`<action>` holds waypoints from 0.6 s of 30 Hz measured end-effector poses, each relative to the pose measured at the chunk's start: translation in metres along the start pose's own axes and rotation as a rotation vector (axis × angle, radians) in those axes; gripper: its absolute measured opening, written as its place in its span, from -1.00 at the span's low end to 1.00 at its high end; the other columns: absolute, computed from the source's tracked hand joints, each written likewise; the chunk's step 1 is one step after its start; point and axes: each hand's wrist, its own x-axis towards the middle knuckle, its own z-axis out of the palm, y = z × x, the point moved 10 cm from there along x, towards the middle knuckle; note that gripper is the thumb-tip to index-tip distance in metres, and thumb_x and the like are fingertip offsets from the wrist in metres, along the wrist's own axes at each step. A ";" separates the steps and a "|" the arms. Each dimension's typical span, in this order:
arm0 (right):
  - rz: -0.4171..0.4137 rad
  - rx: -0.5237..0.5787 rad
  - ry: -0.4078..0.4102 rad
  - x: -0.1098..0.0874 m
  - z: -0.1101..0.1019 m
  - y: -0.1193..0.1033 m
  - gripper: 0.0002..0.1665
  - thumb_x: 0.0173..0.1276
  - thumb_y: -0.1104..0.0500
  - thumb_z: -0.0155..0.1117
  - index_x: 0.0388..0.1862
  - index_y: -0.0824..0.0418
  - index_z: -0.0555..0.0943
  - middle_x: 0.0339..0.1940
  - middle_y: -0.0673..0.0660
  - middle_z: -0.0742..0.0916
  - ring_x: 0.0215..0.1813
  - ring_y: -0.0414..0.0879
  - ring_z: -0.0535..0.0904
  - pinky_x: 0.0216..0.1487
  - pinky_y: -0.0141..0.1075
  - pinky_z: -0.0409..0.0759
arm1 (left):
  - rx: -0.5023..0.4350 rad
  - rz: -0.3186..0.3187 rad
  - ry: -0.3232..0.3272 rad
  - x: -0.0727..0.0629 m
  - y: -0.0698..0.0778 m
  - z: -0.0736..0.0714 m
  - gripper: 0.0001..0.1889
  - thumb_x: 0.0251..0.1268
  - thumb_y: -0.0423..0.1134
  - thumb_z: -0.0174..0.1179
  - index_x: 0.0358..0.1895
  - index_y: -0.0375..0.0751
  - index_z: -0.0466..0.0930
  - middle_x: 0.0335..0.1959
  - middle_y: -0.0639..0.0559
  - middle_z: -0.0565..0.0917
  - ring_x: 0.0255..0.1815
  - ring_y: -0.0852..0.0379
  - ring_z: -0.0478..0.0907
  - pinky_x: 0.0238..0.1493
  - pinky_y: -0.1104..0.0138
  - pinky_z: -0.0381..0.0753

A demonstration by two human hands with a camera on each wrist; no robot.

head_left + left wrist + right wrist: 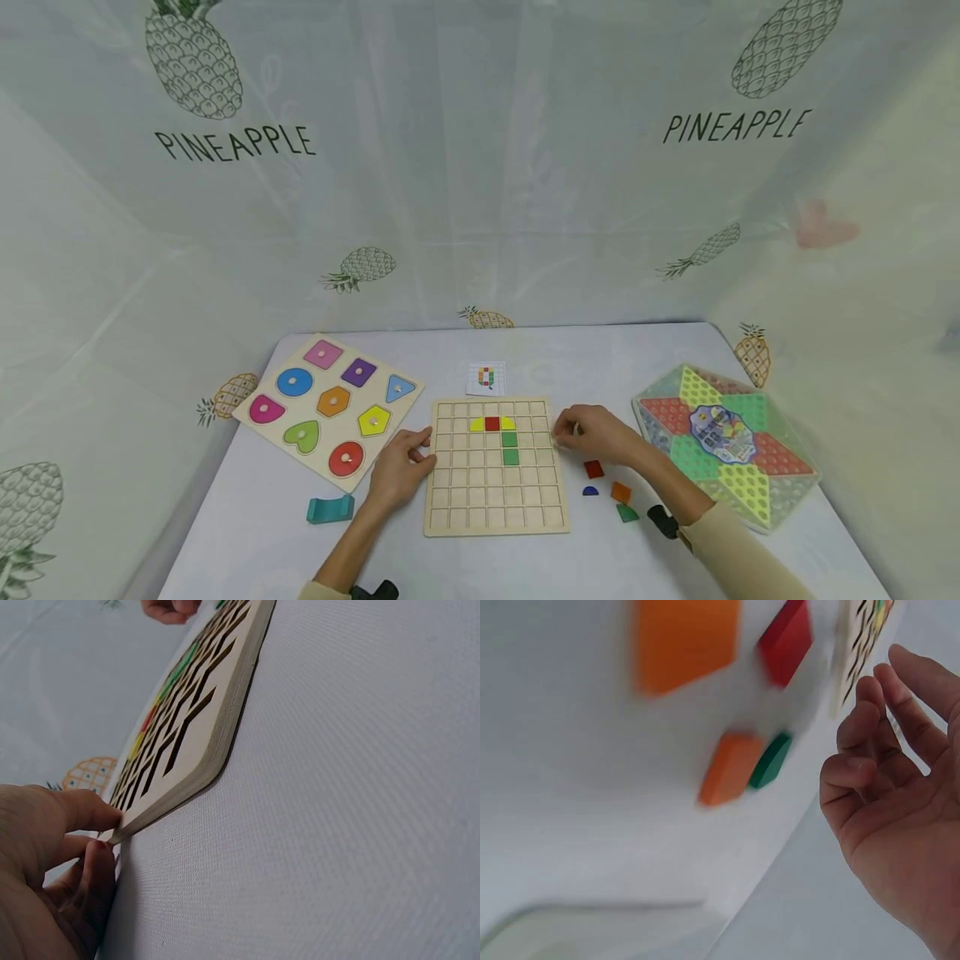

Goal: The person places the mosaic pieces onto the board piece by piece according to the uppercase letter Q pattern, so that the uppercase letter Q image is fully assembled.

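A square wooden grid board [469, 496] lies in the middle of the table. Set in its cells are a red square [492, 423] between two yellow pieces and two green squares [511, 457] in a column below the right yellow one. My left hand [400, 471] touches the board's left edge with thumb and fingertips, as the left wrist view shows too. By the right edge is my right hand [600, 433], its fingers loosely curved; no piece shows between them in the right wrist view. Close by lie a red piece [594, 469], an orange piece [621, 492], a blue half-circle [590, 491] and a green piece [627, 512].
Behind the board lies a pattern card [486, 379]. A knobbed shape puzzle [300, 392] occupies the left, with a teal block [330, 509] in front of it. To the right is a hexagonal game box [723, 450]. Pineapple-print cloth [480, 167] hangs around the table.
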 end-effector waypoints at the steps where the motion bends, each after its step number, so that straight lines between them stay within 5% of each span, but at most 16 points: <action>1: 0.009 0.002 -0.005 -0.003 -0.002 0.004 -0.95 0.37 0.11 0.38 -0.27 0.00 0.66 -0.39 -0.15 0.63 -0.38 -0.20 0.48 -0.35 -0.33 0.49 | 0.000 0.001 0.001 0.000 0.000 0.000 -0.46 0.18 -0.26 0.42 0.27 -0.18 0.61 -0.16 0.14 0.62 -0.32 0.26 0.50 -0.38 0.39 0.39; 8: 0.063 0.075 -0.038 -0.023 -0.010 0.035 -0.93 0.38 0.15 0.37 -0.23 0.09 0.64 -0.38 -0.06 0.63 -0.55 -0.19 0.48 -0.47 -0.32 0.48 | -0.002 0.005 0.002 0.000 -0.001 0.000 -0.47 0.18 -0.26 0.42 0.27 -0.18 0.61 -0.17 0.16 0.61 -0.32 0.27 0.50 -0.38 0.39 0.40; 18: 0.157 -0.019 0.000 -0.043 -0.026 0.066 -0.78 0.24 0.14 0.49 -0.18 0.11 0.66 -0.33 -0.06 0.63 -0.29 -0.13 0.48 -0.26 -0.29 0.51 | 0.005 -0.012 -0.003 0.001 -0.004 0.002 -0.46 0.19 -0.24 0.42 0.28 -0.15 0.61 -0.17 0.18 0.60 -0.32 0.27 0.50 -0.39 0.39 0.39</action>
